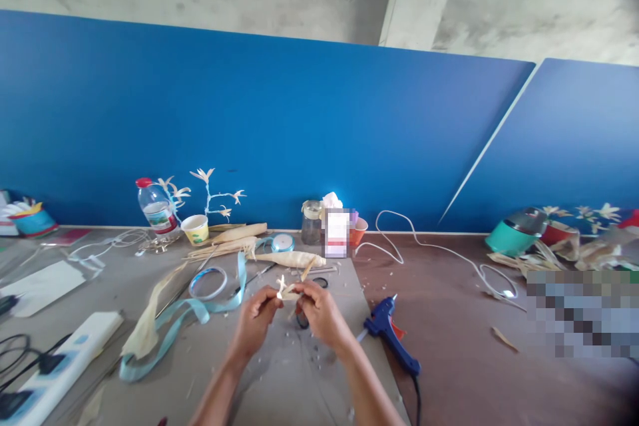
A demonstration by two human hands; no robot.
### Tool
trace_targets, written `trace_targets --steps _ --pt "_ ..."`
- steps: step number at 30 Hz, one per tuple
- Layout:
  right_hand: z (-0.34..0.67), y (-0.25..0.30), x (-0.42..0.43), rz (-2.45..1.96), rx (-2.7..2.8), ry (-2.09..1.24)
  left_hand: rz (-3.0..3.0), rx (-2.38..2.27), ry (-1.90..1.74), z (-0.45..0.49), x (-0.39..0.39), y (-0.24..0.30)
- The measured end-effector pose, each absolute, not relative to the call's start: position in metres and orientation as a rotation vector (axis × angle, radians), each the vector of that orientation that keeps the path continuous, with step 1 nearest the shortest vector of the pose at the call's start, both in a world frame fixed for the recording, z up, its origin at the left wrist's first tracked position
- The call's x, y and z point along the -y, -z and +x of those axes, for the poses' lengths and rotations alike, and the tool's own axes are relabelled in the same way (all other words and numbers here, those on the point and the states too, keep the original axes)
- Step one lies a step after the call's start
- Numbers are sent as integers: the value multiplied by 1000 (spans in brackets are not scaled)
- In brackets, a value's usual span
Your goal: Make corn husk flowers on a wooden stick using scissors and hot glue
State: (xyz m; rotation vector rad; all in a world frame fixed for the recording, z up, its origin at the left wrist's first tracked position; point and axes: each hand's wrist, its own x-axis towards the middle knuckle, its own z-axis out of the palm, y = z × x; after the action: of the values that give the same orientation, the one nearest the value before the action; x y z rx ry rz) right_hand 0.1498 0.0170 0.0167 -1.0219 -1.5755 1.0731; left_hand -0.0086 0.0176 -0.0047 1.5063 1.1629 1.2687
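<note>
Both hands meet over the middle of the grey mat. Between them is a small pale piece that looks like dried corn husk (288, 294), with petal-like strips standing up. My left hand (255, 321) pinches its left side with thumb and forefinger. From the right, my right hand (321, 314) has its fingers closed on the same husk piece. A black loop (319, 282), perhaps a scissor handle, shows just behind the right hand; another dark loop is partly hidden beneath it. Farther back lies a bundle of husk (292, 259). A blue glue gun (392, 333) rests right of my right hand.
Light-blue ribbon (182, 319) and a tape roll (208, 283) lie left. A white power strip (64, 366) is at the near left. Behind stand a bottle (157, 210), a paper cup (195, 231) and a glass jar (312, 223). A white cable (439, 246) crosses the brown table.
</note>
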Motion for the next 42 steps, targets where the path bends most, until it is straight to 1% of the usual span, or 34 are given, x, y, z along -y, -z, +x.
trace_targets --steps 6,9,14,22,29,36,42 --pt "153 -27 -15 -1019 1511 -1263 1525 -1142 -1280 -5 -17 2" --pt "156 -25 -15 -1024 1523 -1296 1553 -1123 -1289 -4 -16 -1" --pt "162 -20 -17 -1077 1549 -1254 1669 -1130 -1234 -5 -15 -1" --pt "159 -23 -18 -1108 1595 -1156 1861 -1159 -1262 -3 -14 -2" --pt "159 -24 -18 -1181 1593 -1163 2002 -1140 -1218 -2 -12 -3" --pt "165 -28 -21 -1302 1576 -1384 2108 -1089 -1164 -1 -9 -2" --pt "169 -35 -19 -1245 1512 -1587 2139 -1042 -1227 0 -6 -5"
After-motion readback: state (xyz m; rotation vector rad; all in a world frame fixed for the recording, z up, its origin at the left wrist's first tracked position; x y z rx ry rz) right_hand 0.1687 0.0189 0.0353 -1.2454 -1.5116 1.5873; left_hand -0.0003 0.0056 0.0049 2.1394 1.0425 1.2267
